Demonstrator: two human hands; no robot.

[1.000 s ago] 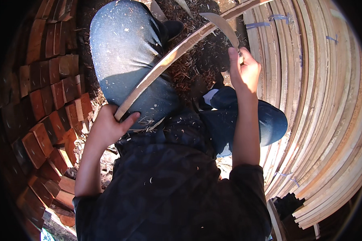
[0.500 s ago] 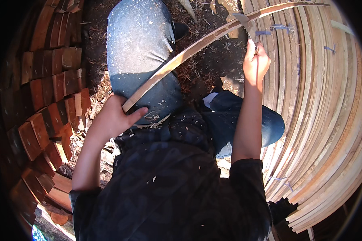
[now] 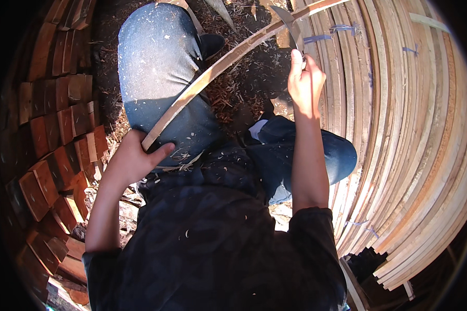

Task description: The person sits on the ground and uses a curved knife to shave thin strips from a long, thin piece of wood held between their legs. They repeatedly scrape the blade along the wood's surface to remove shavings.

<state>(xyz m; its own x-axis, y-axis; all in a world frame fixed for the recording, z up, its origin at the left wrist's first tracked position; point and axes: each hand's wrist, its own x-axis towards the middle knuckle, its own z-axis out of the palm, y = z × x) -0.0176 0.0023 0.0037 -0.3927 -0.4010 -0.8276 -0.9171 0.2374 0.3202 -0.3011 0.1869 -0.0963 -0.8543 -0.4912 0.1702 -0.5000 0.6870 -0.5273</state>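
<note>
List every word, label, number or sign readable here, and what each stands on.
No readable text: none on the curved knife, the wooden strip, the stacked slats, the blue ties or the dark shirt.
Reddish wooden blocks bear pale specks too small to make out.

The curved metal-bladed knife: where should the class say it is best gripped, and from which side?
Probably by its handle, mostly hidden in the person's bare right hand, coming from the near side. The curved metal blade extends up and left, away from that hand, across the long narrow wooden strip, so this approach should keep fingers clear.
</note>
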